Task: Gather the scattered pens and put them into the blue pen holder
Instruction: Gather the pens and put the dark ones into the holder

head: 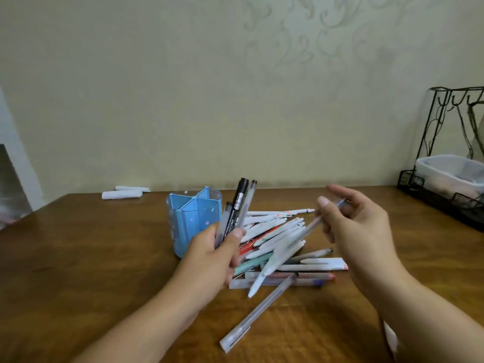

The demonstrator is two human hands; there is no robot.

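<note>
A blue pen holder (194, 218) stands left of centre on a wooden table (78, 258). The left hand (214, 255) grips three pens (237, 213); the black one's white print is unreadable. Right of it lies the pen pile (282, 247). The right hand (358, 226) pinches one clear pen (314, 222).

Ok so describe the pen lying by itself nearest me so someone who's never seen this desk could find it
Start at the blue pen holder on the wooden table, then move right to the pile of pens beside it. From the pile's near edge, one frosted clear pen slants out toward you, between the two forearms. It is the only pen lying mostly clear of the heap, its clipped cap nearest you.
</note>
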